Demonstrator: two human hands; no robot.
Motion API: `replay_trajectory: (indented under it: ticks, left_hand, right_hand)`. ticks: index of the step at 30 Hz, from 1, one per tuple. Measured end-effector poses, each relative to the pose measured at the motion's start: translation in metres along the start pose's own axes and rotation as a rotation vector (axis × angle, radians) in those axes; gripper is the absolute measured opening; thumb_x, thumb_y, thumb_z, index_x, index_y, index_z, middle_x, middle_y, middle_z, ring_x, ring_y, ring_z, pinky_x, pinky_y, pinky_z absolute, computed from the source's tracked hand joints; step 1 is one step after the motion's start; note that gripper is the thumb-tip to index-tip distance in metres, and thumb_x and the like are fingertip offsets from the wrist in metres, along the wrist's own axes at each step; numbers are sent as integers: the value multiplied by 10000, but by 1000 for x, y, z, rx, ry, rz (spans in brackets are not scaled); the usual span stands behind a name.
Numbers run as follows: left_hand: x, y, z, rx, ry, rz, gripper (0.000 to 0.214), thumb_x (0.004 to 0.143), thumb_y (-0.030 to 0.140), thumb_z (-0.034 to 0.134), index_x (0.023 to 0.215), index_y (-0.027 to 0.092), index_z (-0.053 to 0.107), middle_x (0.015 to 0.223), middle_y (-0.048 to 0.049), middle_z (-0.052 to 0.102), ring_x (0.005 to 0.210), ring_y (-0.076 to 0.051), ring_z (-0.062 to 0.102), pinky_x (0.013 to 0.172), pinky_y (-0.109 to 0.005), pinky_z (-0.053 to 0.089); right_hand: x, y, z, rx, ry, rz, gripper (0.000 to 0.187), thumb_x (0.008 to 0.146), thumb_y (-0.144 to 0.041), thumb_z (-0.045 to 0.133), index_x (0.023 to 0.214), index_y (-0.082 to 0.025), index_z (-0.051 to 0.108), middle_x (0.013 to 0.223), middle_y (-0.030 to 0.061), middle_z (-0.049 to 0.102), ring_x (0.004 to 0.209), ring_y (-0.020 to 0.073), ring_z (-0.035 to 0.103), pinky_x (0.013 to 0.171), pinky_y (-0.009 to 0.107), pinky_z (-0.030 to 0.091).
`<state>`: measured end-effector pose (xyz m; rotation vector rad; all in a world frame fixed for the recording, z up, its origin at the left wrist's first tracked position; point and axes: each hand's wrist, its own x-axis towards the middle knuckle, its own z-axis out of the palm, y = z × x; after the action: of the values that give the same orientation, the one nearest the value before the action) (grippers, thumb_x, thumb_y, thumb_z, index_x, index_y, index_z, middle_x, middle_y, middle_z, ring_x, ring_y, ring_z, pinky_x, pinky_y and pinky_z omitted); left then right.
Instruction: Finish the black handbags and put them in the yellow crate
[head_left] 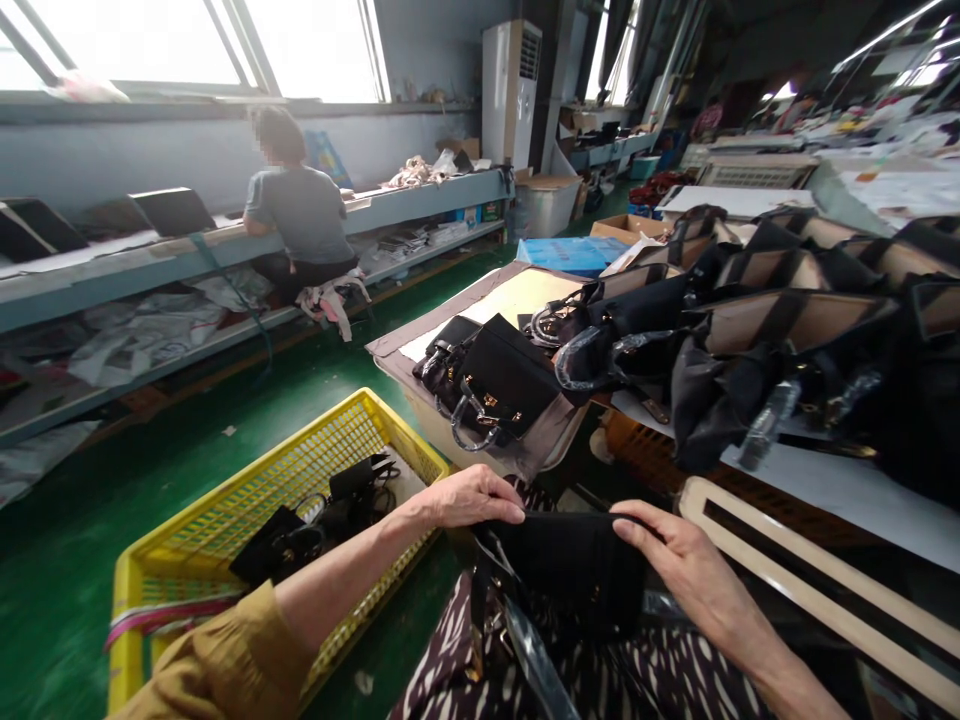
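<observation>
A black handbag [570,570] rests on my lap, its upper edge stretched between my two hands. My left hand [476,497] is closed on the left end of that edge, thumb and fingers pinching it. On the right end, my right hand [664,535] grips the same edge with the thumb on the near side. A plastic-wrapped strap or handle [529,640] hangs from the bag's near left side, with small gold-coloured metal parts about it. The bag's inside is hidden from me.
To the left stands a yellow plastic basket [176,515] holding several black bags. Ahead, a black handbag [510,375] lies on a covered table [394,350]. Many unfinished-looking bags [795,320] crowd the right. A beige slatted chair back [810,580] is near my right arm. A person [296,205] sits at a bench.
</observation>
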<state>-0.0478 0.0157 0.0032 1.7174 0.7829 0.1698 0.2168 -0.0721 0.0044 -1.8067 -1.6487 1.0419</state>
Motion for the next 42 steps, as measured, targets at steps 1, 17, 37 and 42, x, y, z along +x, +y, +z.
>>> replay_trajectory:
  ticks: [1,17,37,42]
  left_hand:
    - [0,0,0,1,2,5,291,754,400,581,776,123,665,621,35,524,592,-75,442,591,-146,366]
    - [3,7,9,60,9,-4,246,766,342,565,749,114,654,622,39,525,588,-68,435,575,-142,349]
    - [10,14,15,229,14,0,242,775,333,540,785,131,672,646,34,544,633,-82,469,565,-143,340]
    - [11,15,17,233,27,-22,234,767,336,545,776,138,671,643,35,539,634,-84,467,556,-144,332]
  right_hand:
    - [0,-1,0,-12,8,2,379,821,-452,472,1095,-223,600,1092,28,642,1053,237,545,935,319,398]
    - [3,-13,12,-723,162,-532,401,786,0,399,1042,-221,614,1046,27,639,1000,176,547,871,317,459]
    - [27,-11,-9,109,-391,86,260,699,-253,501,879,-171,669,632,14,664,624,135,610,491,178,404]
    - [21,-18,-2,-61,-252,39,226,753,-327,489,685,-189,655,546,-18,610,550,123,595,466,187,379]
